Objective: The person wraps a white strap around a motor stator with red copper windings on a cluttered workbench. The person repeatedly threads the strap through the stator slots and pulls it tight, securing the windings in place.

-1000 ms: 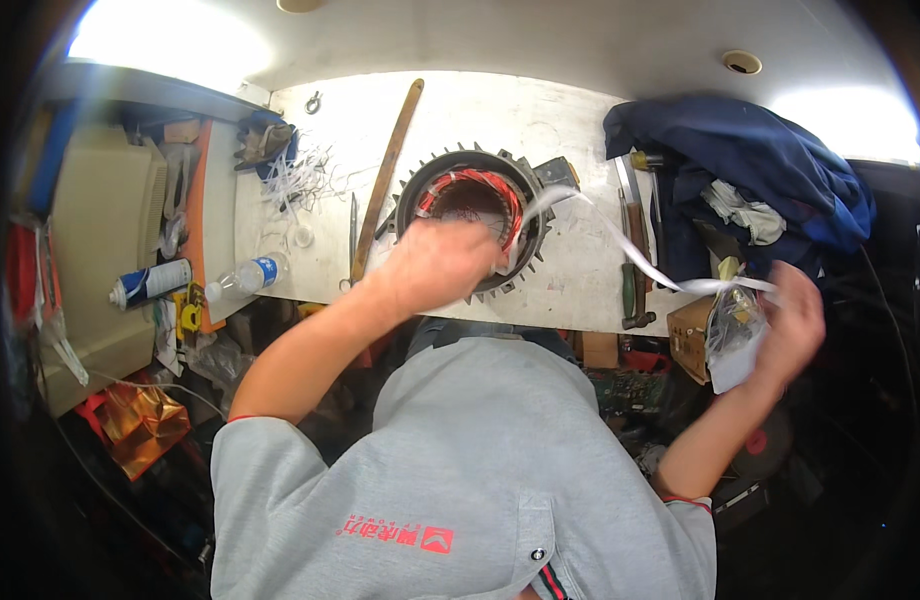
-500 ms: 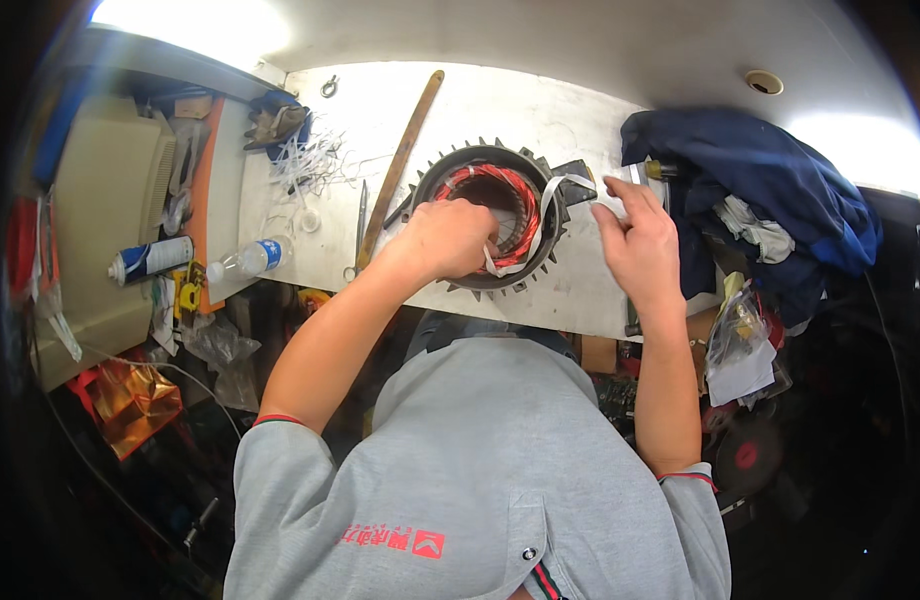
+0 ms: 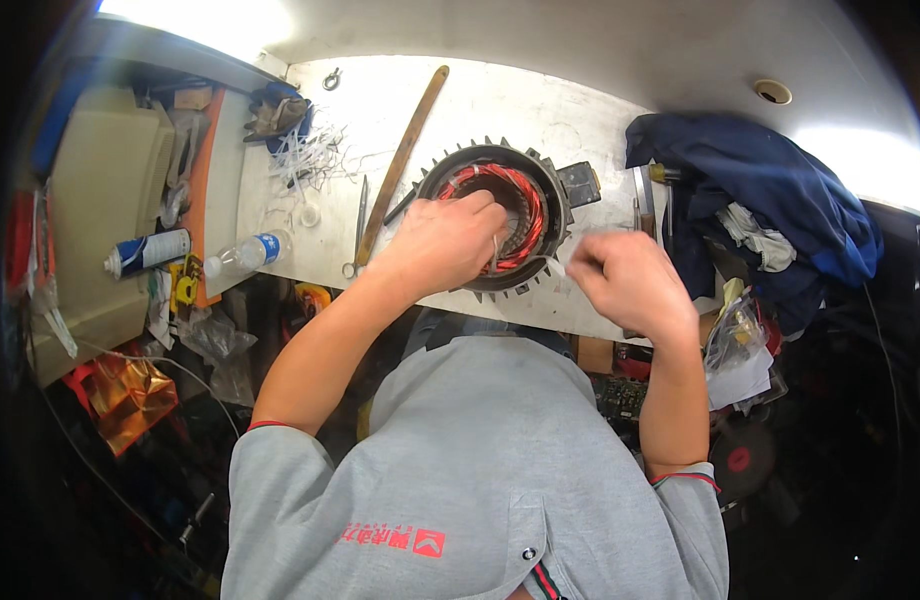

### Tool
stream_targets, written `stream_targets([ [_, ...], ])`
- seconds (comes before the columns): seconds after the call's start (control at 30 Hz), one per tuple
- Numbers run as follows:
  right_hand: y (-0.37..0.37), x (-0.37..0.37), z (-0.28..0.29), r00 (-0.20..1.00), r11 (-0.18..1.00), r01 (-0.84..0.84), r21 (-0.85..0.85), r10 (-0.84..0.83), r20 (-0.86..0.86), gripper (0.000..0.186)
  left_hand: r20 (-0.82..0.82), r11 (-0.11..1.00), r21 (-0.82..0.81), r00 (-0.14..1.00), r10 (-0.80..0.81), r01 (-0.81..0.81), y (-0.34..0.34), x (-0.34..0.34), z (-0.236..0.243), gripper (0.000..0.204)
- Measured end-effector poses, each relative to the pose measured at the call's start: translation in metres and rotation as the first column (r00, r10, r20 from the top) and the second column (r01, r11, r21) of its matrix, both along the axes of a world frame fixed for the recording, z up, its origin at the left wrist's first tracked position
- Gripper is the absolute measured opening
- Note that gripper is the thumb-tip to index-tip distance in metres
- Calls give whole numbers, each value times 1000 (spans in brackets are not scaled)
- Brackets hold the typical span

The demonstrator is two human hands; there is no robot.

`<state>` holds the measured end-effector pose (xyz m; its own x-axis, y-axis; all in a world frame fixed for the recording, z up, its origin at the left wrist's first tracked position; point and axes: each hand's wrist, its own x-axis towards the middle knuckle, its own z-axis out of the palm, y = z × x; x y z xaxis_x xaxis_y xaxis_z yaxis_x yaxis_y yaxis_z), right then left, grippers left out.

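Note:
A finned motor housing (image 3: 557, 204) sits on the white bench, with red-wrapped coil windings (image 3: 530, 200) round the inside of its bore. My left hand (image 3: 445, 240) reaches over the near-left rim, curled at the windings; its fingertips are partly hidden inside, so what they grip is unclear. My right hand (image 3: 628, 283) is just outside the housing's right front, pinched on a thin white tape (image 3: 556, 264) that runs back to the coils.
A wooden strip (image 3: 410, 130), scissors (image 3: 350, 268), tangled white offcuts (image 3: 300, 160) and a plastic bottle (image 3: 245, 255) lie left. A spray can (image 3: 150, 250) is farther left. Navy cloth (image 3: 770, 190) and hand tools (image 3: 645, 200) lie right, near a bagged bundle (image 3: 740, 340).
My right hand came in from the far right with the tape, rose beside the housing, then dropped toward the front and closed in. The long tape loop shortened. My left hand stayed at the windings.

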<state>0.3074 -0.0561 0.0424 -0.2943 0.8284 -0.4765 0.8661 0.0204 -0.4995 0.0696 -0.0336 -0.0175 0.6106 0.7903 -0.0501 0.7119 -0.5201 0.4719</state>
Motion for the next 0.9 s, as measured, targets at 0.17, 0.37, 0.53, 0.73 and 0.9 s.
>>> stream_targets([
  [0.17,7,-21,-7,990,902,60,427,2,-144,23,177,990,86,980,92,-109,-15,-13,-7,8],
  [0.37,37,-62,-59,896,882,-444,157,437,80,13,284,947,271,955,90,-170,-23,-14,-18,10],
  [0.53,44,-70,-80,857,813,-515,273,497,135,9,283,960,204,950,130,-192,-33,-18,-22,23],
  [0.73,24,-54,-86,922,765,-305,567,387,-26,7,177,959,95,953,246,-265,-51,-12,-17,36],
  [0.9,7,-43,-65,895,790,-218,574,396,-205,18,192,966,-16,948,255,-257,-55,-7,-12,28],
])
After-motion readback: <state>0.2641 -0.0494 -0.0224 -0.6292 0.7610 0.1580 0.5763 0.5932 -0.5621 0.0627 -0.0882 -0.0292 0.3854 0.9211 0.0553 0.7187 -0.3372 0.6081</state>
